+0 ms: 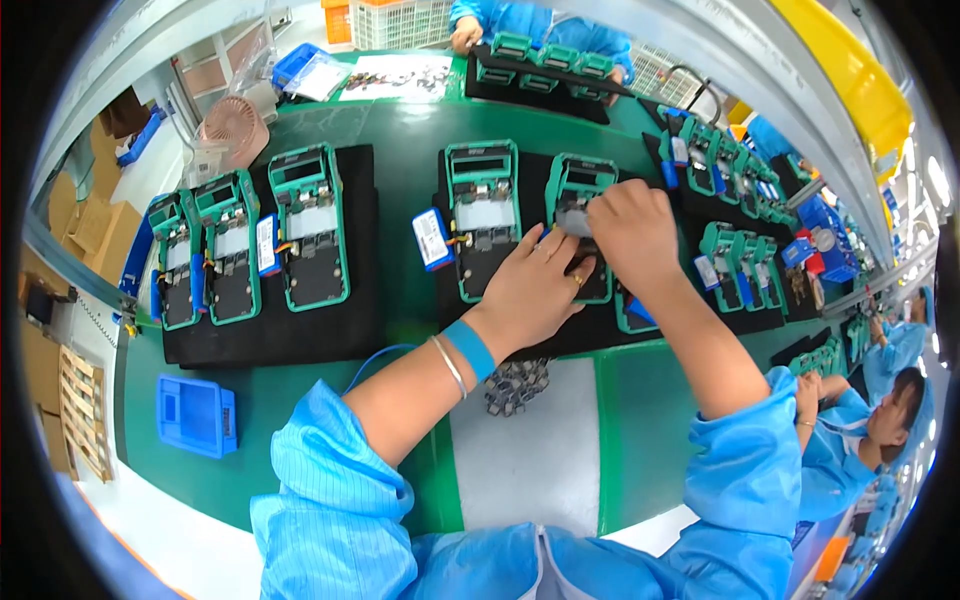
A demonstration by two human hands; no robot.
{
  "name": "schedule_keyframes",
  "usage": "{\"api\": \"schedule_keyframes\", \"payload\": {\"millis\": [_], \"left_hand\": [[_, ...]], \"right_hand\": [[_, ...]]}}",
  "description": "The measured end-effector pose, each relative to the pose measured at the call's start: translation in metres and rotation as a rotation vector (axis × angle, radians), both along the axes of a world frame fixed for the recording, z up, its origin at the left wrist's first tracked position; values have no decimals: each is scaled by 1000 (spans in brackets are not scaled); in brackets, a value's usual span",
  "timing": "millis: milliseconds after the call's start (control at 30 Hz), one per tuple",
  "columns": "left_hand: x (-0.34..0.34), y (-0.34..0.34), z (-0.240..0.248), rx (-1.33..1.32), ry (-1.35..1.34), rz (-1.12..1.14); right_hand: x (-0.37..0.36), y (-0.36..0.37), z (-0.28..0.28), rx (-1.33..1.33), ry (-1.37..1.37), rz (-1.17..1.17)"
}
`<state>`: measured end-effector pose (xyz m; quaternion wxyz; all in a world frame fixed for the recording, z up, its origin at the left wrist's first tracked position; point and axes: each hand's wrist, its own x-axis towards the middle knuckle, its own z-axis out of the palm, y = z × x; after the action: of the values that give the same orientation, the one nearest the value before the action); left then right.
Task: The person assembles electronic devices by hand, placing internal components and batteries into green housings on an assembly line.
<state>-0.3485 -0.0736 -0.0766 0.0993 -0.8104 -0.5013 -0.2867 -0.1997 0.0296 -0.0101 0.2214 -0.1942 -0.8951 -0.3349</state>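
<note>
My right hand [635, 228] is closed in a pinch over the upper half of a green device housing [585, 172]. Whatever sits between its fingertips is hidden. My left hand [535, 290], with a ring and a blue wristband, rests across the same housing's left side, fingers apart and touching it. A grey part [574, 222] shows between the two hands. Just left stands another open green housing [483, 215], with a blue battery pack [432, 240] wired beside it. Both housings lie on a black mat [450, 310]. Another housing [632, 312] is partly covered by my right forearm.
On the left, a second black mat [360, 250] bears several housings. Small dark parts [517, 387] are heaped near my left wrist. A blue bin [196, 416] and a pink fan [232, 130] stand at the left. Co-workers sit opposite and at the right.
</note>
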Motion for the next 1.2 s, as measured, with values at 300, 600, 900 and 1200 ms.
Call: {"api": "schedule_keyframes", "payload": {"millis": [300, 600, 900, 1200], "left_hand": [[-8, -3, -3, 7, 2, -10], [-4, -7, 0, -58, -9, -6], [85, 2, 12, 7, 95, -91], [111, 26, 13, -160, -10, -117]], "right_hand": [[50, -144, -86, -770, 25, 299], [45, -166, -117, -849, 219, 211], [76, -182, -120, -885, 512, -83], [86, -166, -108, -677, -74, 74]]}}
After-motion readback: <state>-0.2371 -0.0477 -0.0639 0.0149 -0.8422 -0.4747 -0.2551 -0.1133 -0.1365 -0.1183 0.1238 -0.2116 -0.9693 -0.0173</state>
